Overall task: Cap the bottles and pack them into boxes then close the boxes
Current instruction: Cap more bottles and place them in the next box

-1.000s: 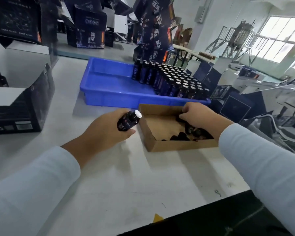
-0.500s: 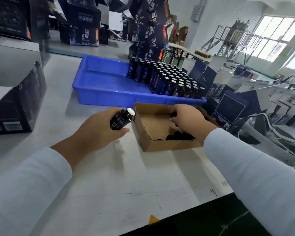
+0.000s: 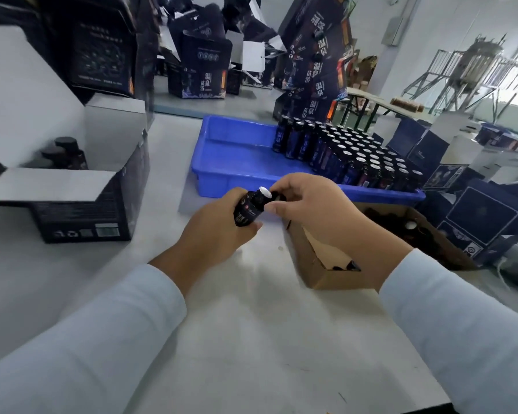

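Your left hand grips the bottle tilted just in front of the blue tray so your right hand, pinching a cap, can reach its open mouth.

A wide bare stretch of the grey table is seen in the near middle, between the two sleeves, and a hand could be passed there. The left side is blocked by an open black box, the far side is blocked by the blue tray, whose right half is filled with upright bottles while its left half is left bare, and the right side is blocked by the brown cardboard box. A narrow gap of table is left between the black box and the blue tray.
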